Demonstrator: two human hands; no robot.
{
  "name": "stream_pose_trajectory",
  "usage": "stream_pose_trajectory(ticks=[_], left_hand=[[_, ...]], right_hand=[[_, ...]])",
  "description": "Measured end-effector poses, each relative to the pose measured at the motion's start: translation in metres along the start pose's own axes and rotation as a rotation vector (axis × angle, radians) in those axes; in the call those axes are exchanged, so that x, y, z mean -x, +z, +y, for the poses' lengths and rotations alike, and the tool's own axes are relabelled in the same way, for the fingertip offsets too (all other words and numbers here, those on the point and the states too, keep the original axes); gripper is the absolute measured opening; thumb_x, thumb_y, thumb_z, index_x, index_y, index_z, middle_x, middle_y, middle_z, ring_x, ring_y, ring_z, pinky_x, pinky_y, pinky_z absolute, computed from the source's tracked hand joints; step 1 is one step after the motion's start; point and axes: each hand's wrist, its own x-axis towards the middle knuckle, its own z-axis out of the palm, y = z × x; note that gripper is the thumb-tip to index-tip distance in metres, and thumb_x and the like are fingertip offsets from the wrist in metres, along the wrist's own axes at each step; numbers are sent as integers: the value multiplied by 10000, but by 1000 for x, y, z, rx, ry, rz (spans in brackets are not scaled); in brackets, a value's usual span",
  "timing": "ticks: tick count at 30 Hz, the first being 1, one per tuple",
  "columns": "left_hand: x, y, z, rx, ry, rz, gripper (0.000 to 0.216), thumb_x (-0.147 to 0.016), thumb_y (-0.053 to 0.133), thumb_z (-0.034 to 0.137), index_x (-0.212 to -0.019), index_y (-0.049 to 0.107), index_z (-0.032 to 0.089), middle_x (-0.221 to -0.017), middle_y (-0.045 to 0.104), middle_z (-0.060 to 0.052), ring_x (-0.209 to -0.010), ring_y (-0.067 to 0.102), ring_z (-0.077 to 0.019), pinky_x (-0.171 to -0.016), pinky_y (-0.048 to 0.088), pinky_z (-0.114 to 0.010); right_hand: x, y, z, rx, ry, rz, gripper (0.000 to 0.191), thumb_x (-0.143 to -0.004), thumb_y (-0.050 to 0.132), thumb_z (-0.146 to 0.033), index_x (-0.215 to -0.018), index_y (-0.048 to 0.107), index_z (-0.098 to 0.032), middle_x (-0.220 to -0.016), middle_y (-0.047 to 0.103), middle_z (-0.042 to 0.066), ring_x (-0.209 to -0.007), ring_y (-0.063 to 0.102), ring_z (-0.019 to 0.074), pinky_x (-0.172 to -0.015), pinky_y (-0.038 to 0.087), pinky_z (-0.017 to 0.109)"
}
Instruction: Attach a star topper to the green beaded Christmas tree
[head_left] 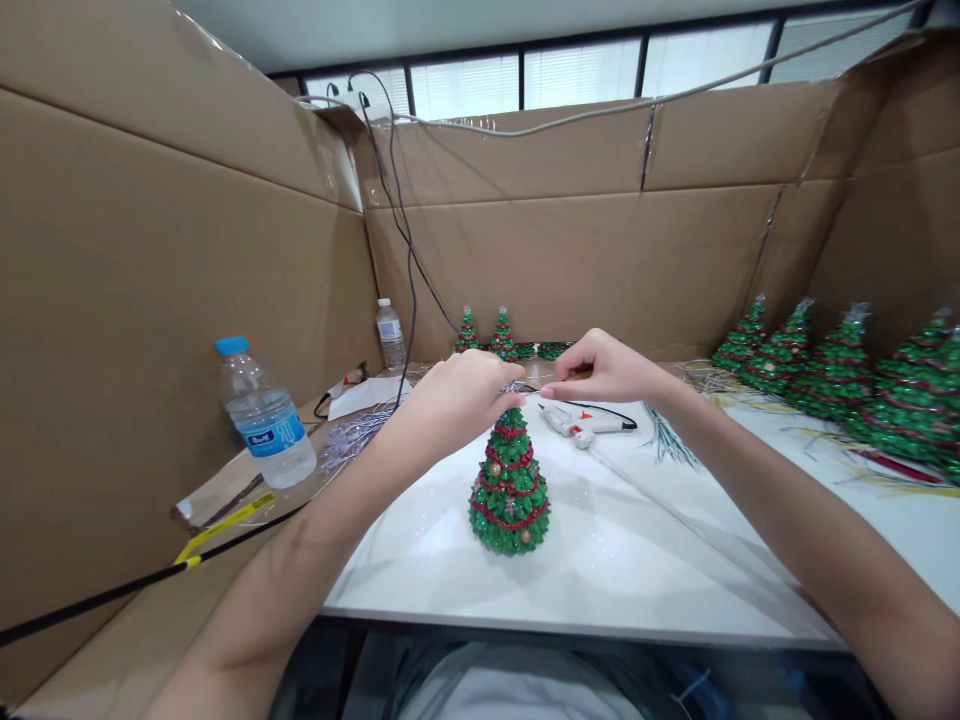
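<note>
Toward the front edge of the counter (427, 575), with bare room either side, stands the green tree (510, 490). The left hand (469, 390) is at its tip (grip hidden, I cannot tell); the right hand (596, 368), pinched narrow, is just beside.

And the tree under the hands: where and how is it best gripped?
Probably low on the tree, around its broad body, from the unobstructed near side: it stands upright, tapers upward, and the left hand crowds its tip.

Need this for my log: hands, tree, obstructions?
Left hand at tree top, right hand pinched alongside. Tree upright on table. Glue gun behind right, untouched.
</note>
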Motion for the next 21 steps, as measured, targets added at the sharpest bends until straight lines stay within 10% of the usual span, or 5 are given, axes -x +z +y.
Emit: stream_pose_trajectory(ticks=[21], left_hand=[[4,-8,-13,411,32,55,311,-870,575,416,-878,738,151,-597,564,12,-533,424,-84,-492,312,-199]], right_hand=[[9,-11,-19,104,-19,93,446,-811,650,-493,-545,585,-141,-466,270,-78,-484,197,48,-454,176,231]])
